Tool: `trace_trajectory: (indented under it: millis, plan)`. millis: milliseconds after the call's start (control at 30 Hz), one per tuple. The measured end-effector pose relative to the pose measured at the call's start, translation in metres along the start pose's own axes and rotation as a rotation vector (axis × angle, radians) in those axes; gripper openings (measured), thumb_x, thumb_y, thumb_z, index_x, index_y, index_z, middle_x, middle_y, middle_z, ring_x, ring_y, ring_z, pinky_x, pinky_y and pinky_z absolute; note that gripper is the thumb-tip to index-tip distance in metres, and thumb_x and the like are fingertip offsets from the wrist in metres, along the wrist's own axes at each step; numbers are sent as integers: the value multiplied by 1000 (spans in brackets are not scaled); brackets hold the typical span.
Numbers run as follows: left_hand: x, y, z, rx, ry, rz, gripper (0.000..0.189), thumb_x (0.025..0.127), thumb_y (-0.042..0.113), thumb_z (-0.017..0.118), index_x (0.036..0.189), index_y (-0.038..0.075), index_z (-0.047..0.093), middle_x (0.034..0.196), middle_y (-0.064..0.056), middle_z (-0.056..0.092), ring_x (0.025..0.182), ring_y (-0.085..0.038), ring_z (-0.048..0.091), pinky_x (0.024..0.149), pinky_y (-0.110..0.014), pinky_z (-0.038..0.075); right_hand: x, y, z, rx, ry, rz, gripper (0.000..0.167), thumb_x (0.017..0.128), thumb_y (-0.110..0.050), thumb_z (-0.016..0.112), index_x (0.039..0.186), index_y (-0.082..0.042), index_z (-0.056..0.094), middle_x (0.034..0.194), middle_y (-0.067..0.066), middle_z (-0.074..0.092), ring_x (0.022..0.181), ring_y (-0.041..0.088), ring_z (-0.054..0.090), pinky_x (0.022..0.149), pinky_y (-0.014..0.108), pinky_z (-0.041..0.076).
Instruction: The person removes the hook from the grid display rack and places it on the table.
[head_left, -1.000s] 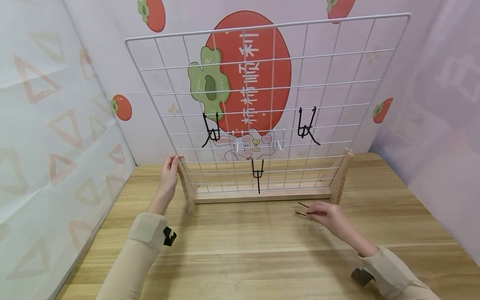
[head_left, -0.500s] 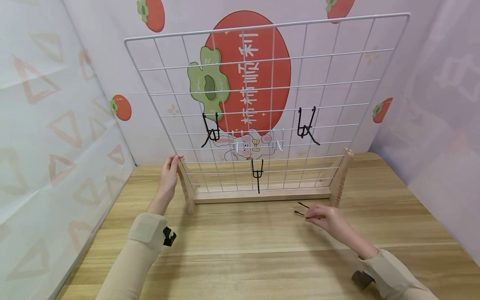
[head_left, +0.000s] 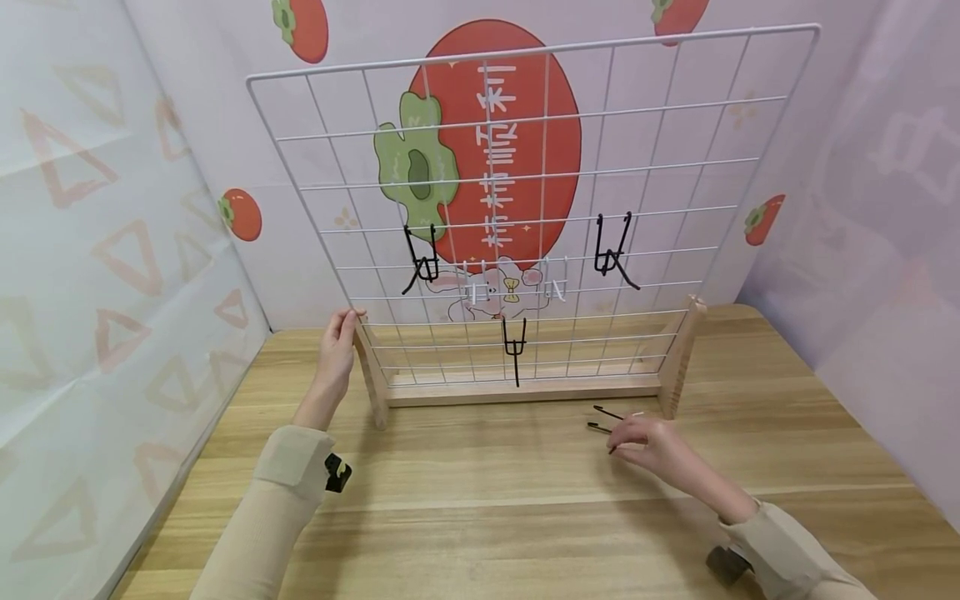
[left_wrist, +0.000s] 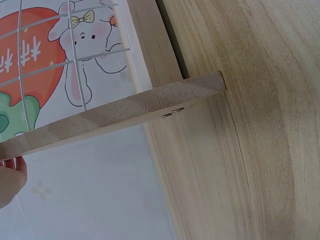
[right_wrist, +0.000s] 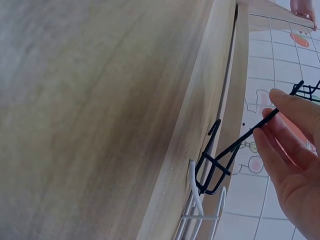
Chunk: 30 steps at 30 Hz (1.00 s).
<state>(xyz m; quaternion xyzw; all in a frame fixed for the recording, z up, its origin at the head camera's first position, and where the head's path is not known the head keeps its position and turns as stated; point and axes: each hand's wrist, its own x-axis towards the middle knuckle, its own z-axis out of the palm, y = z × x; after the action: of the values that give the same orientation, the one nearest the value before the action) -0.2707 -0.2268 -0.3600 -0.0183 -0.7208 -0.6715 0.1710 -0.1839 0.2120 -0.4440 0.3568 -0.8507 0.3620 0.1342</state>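
Observation:
My left hand (head_left: 337, 350) holds the upper end of the left leg of the wooden stand (head_left: 367, 367); in the left wrist view its fingertips (left_wrist: 20, 165) meet the leg's edge. My right hand (head_left: 651, 443) is low in front of the stand's right leg. Its thumb and fingers pinch the straight prong of a black wire hook (right_wrist: 215, 162), whose two bent ends point left in the head view. Against that hook's frame is a white wire hook (right_wrist: 197, 200); only its tip shows past my hand in the head view. Whether my fingers touch the white hook, I cannot tell.
A white wire grid (head_left: 487, 179) leans back in the stand. Black hooks hang on it at left (head_left: 426, 262), right (head_left: 611, 254) and lower middle (head_left: 516, 346); two small white hooks (head_left: 476, 287) hang between. A printed backdrop stands behind the wooden table (head_left: 465, 517).
My right hand has turned slightly while pinching the black hook. A white tip that showed on the hand's near side now shows on its far side. The left hand stays put.

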Motion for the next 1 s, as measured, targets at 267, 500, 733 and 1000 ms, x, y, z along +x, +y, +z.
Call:
trace_trajectory:
  millis: [267,500,733,1000]
  plan:
    - [1,-2,0,-6,10,3,17,96,24,36,97,12,48,100,8,45,107,-8,36,97,-27,26,-1,1,1,-21,-47,-45,19,65,7,70,76,-9,66,79,-2,63,80,11,58,88,9,34]
    - [1,0,0,-2,-1,-5,24,96,25,35,103,4,46,103,4,43,109,-11,35,97,-28,26,-3,-1,2,-21,-77,-60,18,66,4,71,76,-10,66,79,-4,62,80,12,56,71,26,46]
    - [1,0,0,2,0,-11,23,96,24,35,103,5,46,105,3,43,110,-11,34,100,-30,25,-5,-1,5,-20,-86,-51,19,64,4,73,75,-10,66,79,-3,62,78,12,56,68,27,47]
    - [2,-3,0,-13,9,-6,21,96,25,37,100,7,48,102,5,44,108,-10,35,99,-31,25,-5,-2,6,-5,-126,-10,15,66,0,73,76,-9,67,80,-4,61,79,9,54,69,28,47]
